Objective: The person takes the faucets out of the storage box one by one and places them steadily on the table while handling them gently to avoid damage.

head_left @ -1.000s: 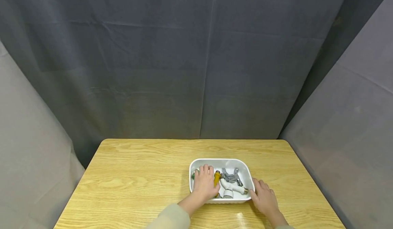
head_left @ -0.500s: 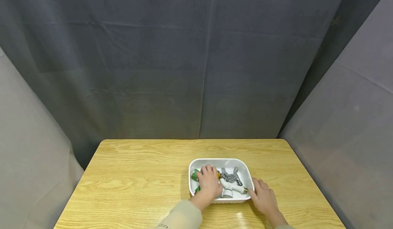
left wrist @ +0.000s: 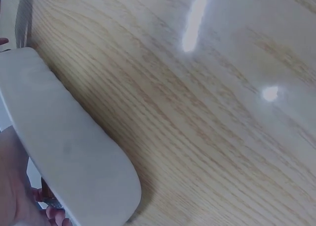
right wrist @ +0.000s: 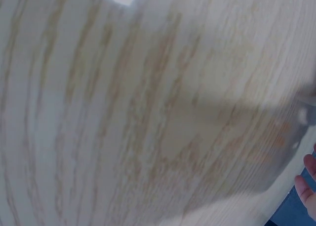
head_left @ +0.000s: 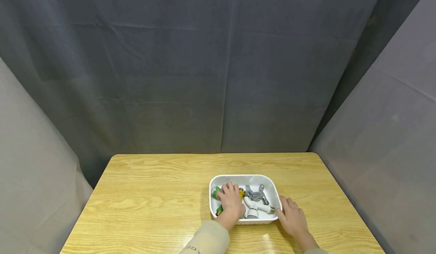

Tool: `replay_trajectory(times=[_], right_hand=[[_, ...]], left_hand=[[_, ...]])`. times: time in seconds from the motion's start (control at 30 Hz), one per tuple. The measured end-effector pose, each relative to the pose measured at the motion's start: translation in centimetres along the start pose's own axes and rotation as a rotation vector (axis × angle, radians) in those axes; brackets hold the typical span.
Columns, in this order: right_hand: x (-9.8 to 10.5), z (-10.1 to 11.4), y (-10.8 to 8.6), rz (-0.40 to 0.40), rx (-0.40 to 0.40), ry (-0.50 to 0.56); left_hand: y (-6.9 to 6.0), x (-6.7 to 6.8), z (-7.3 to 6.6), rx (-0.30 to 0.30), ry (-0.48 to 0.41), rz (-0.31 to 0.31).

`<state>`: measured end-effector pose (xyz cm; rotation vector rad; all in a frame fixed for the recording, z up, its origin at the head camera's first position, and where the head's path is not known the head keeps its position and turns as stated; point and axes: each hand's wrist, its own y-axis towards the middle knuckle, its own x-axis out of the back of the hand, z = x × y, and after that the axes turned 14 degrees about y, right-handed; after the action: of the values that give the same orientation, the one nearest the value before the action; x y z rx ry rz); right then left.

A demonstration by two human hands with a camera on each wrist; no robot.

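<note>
A white tray (head_left: 218,177) on the table holds several plumbing pieces. My left hand (head_left: 231,203) reaches down into its left half, fingers bent over a yellow tap-like piece (head_left: 241,193) that it mostly covers; their grip is hidden. In the left wrist view, fingertips (left wrist: 57,215) show behind the tray wall by a brownish metal part (left wrist: 47,190). Green pieces (head_left: 216,192) lie left of this hand. A white branched pipe fitting (head_left: 257,206) and grey metal taps (head_left: 256,195) lie to its right. My right hand (head_left: 293,217) touches the tray's right side with fairly straight fingers.
The wood-grain table (head_left: 153,197) extends around the tray. A dark grey curtain (head_left: 170,76) hangs behind it, and paler cloth panels (head_left: 385,140) stand at both sides.
My left hand has shifted right within the tray, from beside the yellow piece to over it, uncovering green pieces at the left. My right hand stays by the tray's side.
</note>
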<state>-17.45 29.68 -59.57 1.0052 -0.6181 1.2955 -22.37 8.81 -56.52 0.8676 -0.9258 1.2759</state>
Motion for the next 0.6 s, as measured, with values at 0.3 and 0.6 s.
replay_trajectory(times=[0.3, 0.6], right_hand=[[0.01, -0.12, 0.03, 0.006, -0.013, 0.001], [-0.09, 0.02, -0.01, 0.006, -0.019, 0.004]], left_hand=[[-0.17, -0.16, -0.32, 0.030, 0.024, -0.010], [-0.12, -0.50, -0.60, 0.055, 0.041, 0.001]])
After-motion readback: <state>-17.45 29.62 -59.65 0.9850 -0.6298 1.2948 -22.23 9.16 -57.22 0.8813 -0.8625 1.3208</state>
